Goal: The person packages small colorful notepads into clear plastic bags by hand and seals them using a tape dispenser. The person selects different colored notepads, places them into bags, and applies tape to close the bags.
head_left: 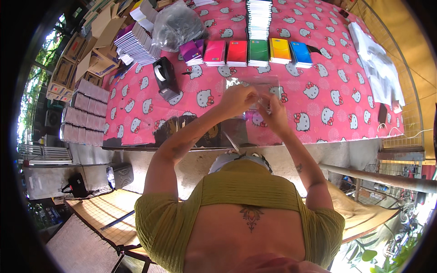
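Note:
In the head view, my left hand (237, 98) and my right hand (273, 112) meet over the middle of the table, fingers pinched close together. Between them is a thin, clear plastic bag (269, 81), its shiny film spreading out flat beyond my fingertips. Glare and the see-through film make its exact edges hard to follow. Just past it stands a row of small notebook stacks: purple (190, 52), pink (214, 52), red (237, 52), green (258, 52), yellow (279, 49) and blue (300, 53).
A black tape dispenser (166, 79) stands left of my hands. Behind it are a bulky clear plastic bag (179, 26) and piled notebooks (138, 45). Cardboard boxes (102, 59) and stacked notebooks (82, 113) line the left. White sheeting (375, 68) lies at the right edge.

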A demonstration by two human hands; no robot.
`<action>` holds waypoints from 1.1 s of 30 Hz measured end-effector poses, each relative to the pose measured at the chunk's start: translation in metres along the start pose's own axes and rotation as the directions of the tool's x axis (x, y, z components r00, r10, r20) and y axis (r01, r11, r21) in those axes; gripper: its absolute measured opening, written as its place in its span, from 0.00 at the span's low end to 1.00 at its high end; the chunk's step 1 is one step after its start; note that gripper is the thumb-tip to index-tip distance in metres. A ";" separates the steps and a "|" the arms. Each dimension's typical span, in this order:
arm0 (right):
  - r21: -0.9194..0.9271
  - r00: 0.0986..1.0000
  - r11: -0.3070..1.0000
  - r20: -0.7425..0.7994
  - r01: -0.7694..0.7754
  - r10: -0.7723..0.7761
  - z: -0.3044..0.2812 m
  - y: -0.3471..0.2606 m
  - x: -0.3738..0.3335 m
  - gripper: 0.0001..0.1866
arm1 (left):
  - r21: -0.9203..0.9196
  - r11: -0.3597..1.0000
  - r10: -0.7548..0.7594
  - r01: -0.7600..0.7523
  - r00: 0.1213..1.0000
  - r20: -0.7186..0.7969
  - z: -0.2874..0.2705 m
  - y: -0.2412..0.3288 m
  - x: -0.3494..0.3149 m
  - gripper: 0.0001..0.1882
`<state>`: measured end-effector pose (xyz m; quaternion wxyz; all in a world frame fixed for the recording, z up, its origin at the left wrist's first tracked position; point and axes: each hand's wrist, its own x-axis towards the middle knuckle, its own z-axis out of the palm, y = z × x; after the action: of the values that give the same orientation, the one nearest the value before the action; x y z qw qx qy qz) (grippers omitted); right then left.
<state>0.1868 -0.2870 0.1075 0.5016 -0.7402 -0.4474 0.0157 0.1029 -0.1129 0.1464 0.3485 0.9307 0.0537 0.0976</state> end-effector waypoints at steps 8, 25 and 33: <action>0.587 0.919 0.708 0.212 -0.391 0.332 -0.001 0.021 0.015 0.27 | -0.117 0.990 -0.080 0.077 0.996 -0.028 0.015 -0.046 0.030 0.22; 0.548 0.932 0.757 0.148 -0.355 0.329 0.008 0.030 0.007 0.23 | -0.845 0.370 -0.920 0.386 0.278 -0.276 -0.144 -0.292 -0.129 0.15; 0.492 0.933 0.794 0.152 -0.357 0.326 0.008 0.030 0.008 0.19 | -0.518 0.837 -0.539 0.176 0.107 -0.835 -0.095 -0.236 -0.125 0.11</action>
<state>0.2067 -0.2787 0.0843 0.6552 -0.6479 -0.3008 0.2458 -0.0472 0.1038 0.0432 0.3807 0.5544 0.4697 0.5719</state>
